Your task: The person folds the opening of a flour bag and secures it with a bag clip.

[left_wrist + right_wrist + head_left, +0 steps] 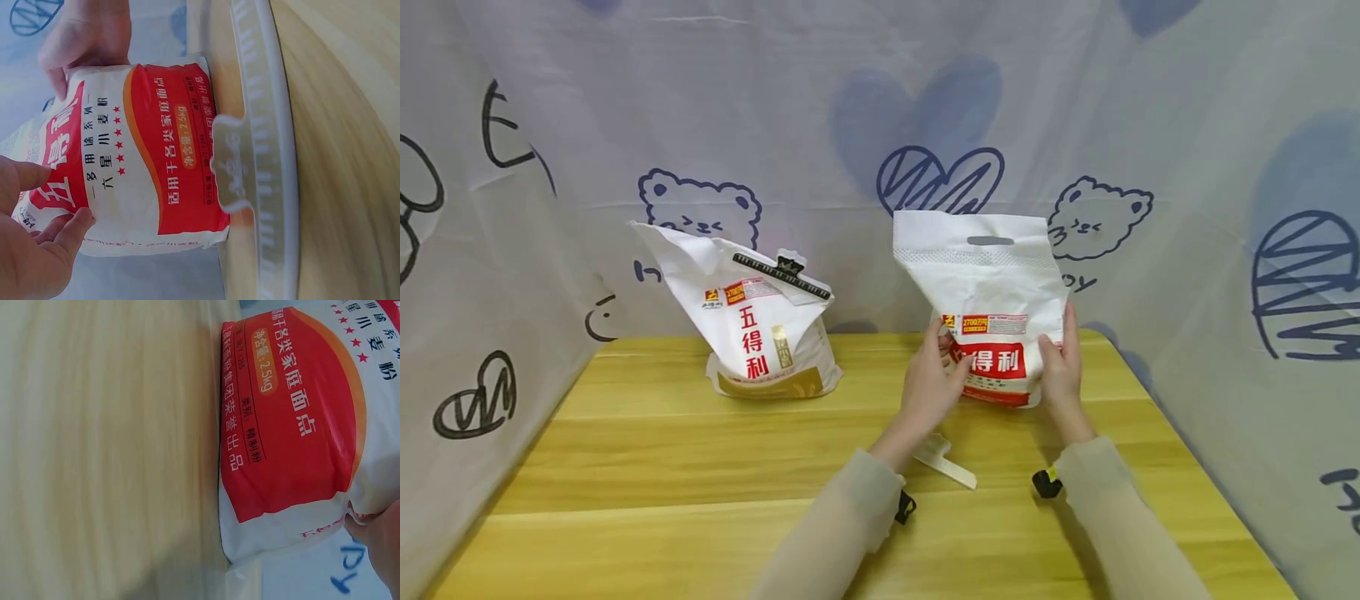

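Note:
A white and red flour bag, marked 2.5kg in the left wrist view, stands upright near the back of the table. My left hand grips its left side, and thumb and finger pinch the front of the bag in the left wrist view. On the opposite side my right hand holds the bag's edge, thumb at the front. The flat top with its slotted handle rises above both hands. A white bag clip lies on the table in front, partly behind the left forearm; it looms large as a pale clip in the left wrist view.
To the left stands a second flour bag, white and gold, its folded top held by a black clip. The wooden table is bordered by printed cloth at the back and sides.

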`<state>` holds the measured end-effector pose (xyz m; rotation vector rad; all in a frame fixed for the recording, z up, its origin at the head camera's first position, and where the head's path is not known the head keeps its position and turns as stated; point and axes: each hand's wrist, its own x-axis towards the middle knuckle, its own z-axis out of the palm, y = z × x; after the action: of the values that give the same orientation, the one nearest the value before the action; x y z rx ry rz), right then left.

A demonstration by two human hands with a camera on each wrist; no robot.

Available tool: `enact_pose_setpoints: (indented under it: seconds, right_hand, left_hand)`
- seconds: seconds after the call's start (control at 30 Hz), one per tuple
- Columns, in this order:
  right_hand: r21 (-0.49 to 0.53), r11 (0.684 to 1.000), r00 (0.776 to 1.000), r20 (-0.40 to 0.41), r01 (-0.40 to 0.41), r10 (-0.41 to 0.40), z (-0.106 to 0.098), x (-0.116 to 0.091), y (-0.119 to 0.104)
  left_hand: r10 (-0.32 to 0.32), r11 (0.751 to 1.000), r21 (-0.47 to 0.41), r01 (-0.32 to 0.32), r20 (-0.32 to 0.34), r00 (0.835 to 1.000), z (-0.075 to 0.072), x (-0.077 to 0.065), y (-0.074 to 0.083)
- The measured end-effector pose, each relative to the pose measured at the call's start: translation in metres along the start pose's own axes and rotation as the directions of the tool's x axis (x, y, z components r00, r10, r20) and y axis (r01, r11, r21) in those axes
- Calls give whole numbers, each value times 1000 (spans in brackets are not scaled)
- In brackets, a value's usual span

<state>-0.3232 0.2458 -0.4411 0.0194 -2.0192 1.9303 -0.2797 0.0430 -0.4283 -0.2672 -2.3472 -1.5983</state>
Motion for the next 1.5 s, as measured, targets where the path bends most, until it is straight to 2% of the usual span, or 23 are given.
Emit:
enact_pose_setpoints:
  seconds: [0.1, 0.3, 0.4, 0.63, 0.87, 1.07, 1.23, 1.37, 1.5]
  right_hand:
    - [-4, 1000, 999, 36, -5, 5, 12, 2, 1]
    - [22, 999, 995, 91, 32, -34, 35, 4, 2]
    - [29, 999, 992, 115, 41, -44, 46, 5, 4]
    - [57, 998, 989, 142, 41, -49, 69, 5, 9]
    - [64, 997, 988, 149, 31, -41, 87, 2, 12]
    - [86, 996, 990, 139, 14, -26, 88, 2, 12]
    - [75, 997, 986, 165, -27, 14, 84, 5, 6]
    - [72, 997, 986, 167, -34, 21, 80, 8, -4]
    - [75, 997, 985, 170, 4, -17, 75, 12, -13]
  left_hand:
    - [8, 1000, 3, -8, -37, 999, -8, -2, -5]
    - [39, 999, 27, -36, -97, 994, -26, -5, -13]
    - [28, 999, 33, -24, -126, 992, -34, -7, -17]
    - [0, 1000, 24, 4, -186, 983, -49, -12, -26]
    - [41, 997, 73, -25, -224, 974, -63, -14, -32]
    - [73, 993, 105, -53, -203, 977, -68, -13, -36]
    - [93, 992, 106, -71, -219, 971, -69, -11, -39]
    - [133, 987, 125, -104, -245, 960, -70, -9, -41]
    - [183, 979, 137, -148, -291, 939, -72, -7, -43]
